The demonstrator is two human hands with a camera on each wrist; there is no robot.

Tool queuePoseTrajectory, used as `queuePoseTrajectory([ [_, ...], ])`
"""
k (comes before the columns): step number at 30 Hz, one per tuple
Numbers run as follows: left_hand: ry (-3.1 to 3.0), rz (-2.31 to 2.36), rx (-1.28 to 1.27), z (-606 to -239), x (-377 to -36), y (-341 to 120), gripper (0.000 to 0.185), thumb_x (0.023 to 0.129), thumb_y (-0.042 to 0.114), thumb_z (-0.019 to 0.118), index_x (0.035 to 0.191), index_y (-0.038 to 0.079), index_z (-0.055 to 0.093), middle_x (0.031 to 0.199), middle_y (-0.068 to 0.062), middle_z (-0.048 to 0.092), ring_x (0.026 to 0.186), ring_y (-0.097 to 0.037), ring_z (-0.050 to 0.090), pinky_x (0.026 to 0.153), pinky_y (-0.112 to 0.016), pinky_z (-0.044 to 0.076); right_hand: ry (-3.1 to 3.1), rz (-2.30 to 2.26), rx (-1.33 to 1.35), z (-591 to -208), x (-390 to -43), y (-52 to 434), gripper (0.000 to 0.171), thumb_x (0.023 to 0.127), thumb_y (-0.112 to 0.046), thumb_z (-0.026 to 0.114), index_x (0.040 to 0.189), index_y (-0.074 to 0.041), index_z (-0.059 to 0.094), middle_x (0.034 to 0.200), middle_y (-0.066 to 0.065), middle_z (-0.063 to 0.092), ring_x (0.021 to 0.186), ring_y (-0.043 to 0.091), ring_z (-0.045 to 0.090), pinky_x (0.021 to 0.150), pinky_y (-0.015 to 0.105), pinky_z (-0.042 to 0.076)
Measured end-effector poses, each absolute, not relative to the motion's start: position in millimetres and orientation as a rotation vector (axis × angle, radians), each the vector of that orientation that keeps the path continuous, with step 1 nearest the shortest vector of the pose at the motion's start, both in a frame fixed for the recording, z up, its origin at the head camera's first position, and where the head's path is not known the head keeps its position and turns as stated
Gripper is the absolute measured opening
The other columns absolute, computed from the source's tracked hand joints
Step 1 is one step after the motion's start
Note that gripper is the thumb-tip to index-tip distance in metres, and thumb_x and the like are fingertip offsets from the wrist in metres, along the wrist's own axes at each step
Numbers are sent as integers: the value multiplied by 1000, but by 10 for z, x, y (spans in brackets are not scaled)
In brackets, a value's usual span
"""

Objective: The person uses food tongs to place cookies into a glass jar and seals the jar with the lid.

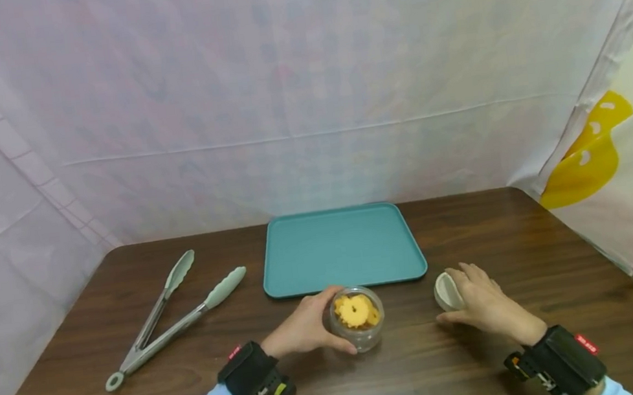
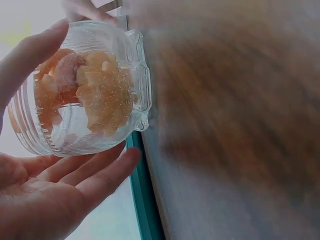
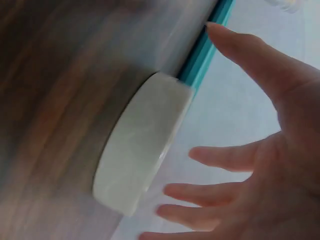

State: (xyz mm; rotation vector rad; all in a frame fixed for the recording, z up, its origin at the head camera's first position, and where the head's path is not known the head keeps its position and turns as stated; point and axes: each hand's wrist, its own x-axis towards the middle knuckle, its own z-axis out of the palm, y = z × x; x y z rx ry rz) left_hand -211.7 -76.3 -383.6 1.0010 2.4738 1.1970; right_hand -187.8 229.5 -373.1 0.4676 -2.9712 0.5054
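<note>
A clear glass jar point(image 1: 374, 337) with yellow flower-shaped cookies point(image 1: 355, 310) inside stands upright on the table. My left hand point(image 1: 308, 327) holds it from the left, thumb on the near side and fingers on the far side. In the left wrist view the glass jar point(image 2: 82, 142) sits between thumb and fingers. To the right lies a round off-white lid point(image 1: 448, 292). My right hand point(image 1: 483, 302) is over its right side and partly covers it. Seen from the right wrist, the lid point(image 3: 142, 142) rests on the table with a gap between it and the spread fingers point(image 3: 225, 159).
A teal tray point(image 1: 343, 250) lies behind the jar, toward the table's back edge. Spread-open tongs point(image 1: 153, 336) with pale green tips lie on the left. The wooden table point(image 1: 408, 382) meets white cloth at the back. A yellow shape point(image 1: 585, 163) shows on the right-hand cloth.
</note>
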Motion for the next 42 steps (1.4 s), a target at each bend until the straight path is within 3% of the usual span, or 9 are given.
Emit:
queuePoseTrajectory([
  [5,2483,1182,1004,-3833,-2115,-759,83,62,29,81,129,6,39,120,-7,52,108,-21,50,91,-36,39,-3002,473,477,-3770,-1899,2370,81,62,-36,79,116,14,44,112,38,42,96,49,46,70,51,45],
  [15,2457,1192,1020,-3834,-2118,-749,81,63,28,81,129,6,39,119,-6,53,108,-21,50,91,-34,39,-2959,484,482,-3787,-2031,2458,73,63,-35,78,111,11,48,88,24,51,73,30,51,56,38,45],
  [26,2465,1196,1033,-3836,-2114,-740,81,62,27,81,129,6,39,118,-6,53,107,-21,51,89,-31,41,-2767,806,641,-3488,-1977,2106,70,71,-35,73,125,-1,44,104,21,50,82,28,52,58,32,45],
  [34,2432,1229,1036,-3846,-2120,-736,80,63,24,81,128,4,39,120,-8,52,107,-21,51,87,-27,43,-2683,843,977,-3400,-1961,1738,70,71,-32,71,127,-1,42,105,14,49,85,23,54,58,23,46],
  [42,2448,1213,1061,-3853,-2119,-744,83,64,25,81,130,3,36,125,-11,49,110,-23,49,88,-26,42,-2693,848,1164,-3396,-1942,1445,71,70,-30,71,129,-3,42,109,9,48,91,20,53,64,22,48],
])
